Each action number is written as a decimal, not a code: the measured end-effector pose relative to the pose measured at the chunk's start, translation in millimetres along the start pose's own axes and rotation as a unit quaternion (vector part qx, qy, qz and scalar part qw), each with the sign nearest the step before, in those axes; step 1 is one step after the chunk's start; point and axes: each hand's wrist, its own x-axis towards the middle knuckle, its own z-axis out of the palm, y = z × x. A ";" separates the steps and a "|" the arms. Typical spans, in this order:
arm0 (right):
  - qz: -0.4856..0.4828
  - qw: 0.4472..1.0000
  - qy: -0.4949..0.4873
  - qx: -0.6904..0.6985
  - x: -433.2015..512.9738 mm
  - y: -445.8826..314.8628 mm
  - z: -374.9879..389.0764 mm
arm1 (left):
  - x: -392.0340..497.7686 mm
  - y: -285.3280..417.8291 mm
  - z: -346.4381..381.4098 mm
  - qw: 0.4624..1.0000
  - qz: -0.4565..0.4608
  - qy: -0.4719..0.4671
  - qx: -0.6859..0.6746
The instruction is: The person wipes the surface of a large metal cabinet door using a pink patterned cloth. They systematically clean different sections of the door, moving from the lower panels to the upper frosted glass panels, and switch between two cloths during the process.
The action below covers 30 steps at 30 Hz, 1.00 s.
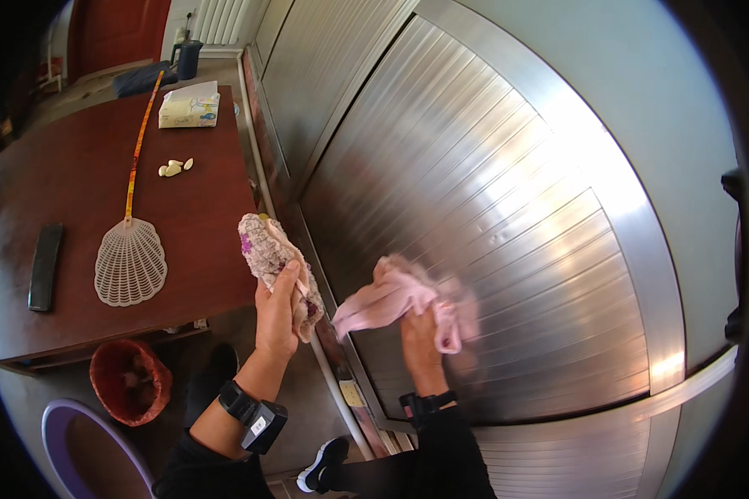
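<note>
My left hand (278, 312) holds a folded fleecy cloth (267, 248), pale with purple patches, its thumb on top, in the space between the table and the metal wall. Under my right hand (421, 346) a pink cloth (387, 299) lies against the ribbed, shiny metal panel (505, 249); the cloth's right part is blurred. Part of the fingers is hidden by the cloth. Both wrists carry black strapped devices.
On the dark red table (212, 199) at the left are a white fly swatter (131, 265), a black oblong object (45, 268), a tissue pack (189, 112) and several pale pieces (171, 168). Below stand a red lined bin (131, 387) and a purple basin (87, 415). A pipe (337, 393) follows the wall's foot.
</note>
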 end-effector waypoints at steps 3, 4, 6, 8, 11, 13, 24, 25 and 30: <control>-0.016 0.994 -0.053 0.096 -34.0 -21.3 49.8 | -1.6 0.5 0.6 1.000 -0.002 0.015 0.001; -0.015 0.990 -0.068 0.121 -41.9 -26.0 62.5 | -1.7 1.2 0.1 1.000 -0.010 0.007 0.006; -0.014 0.983 -0.094 0.160 -54.0 -35.7 84.4 | -1.7 1.8 -0.7 1.000 -0.024 -0.012 0.008; -0.014 0.973 -0.113 0.201 -62.5 -43.9 98.9 | -1.3 1.8 -0.9 0.999 -0.025 -0.012 0.016; -0.018 0.967 -0.125 0.221 -70.0 -48.4 103.8 | -1.8 -0.4 1.0 1.000 0.000 -0.017 -0.003; -0.029 0.970 -0.118 0.210 -69.8 -45.8 93.2 | -1.6 -1.3 1.0 1.000 -0.010 -0.009 0.003; -0.055 0.997 0.055 -0.024 28.1 14.4 -169.0 | 16.4 -18.1 -20.3 0.998 -0.030 -0.057 -0.014; -0.057 0.991 0.097 -0.078 37.8 21.4 -200.7 | 18.3 -19.6 -22.7 0.997 -0.026 -0.073 -0.022; 0.022 0.915 0.209 -0.346 38.0 39.8 -296.4 | 21.4 -15.8 -28.0 0.996 -0.068 -0.064 0.014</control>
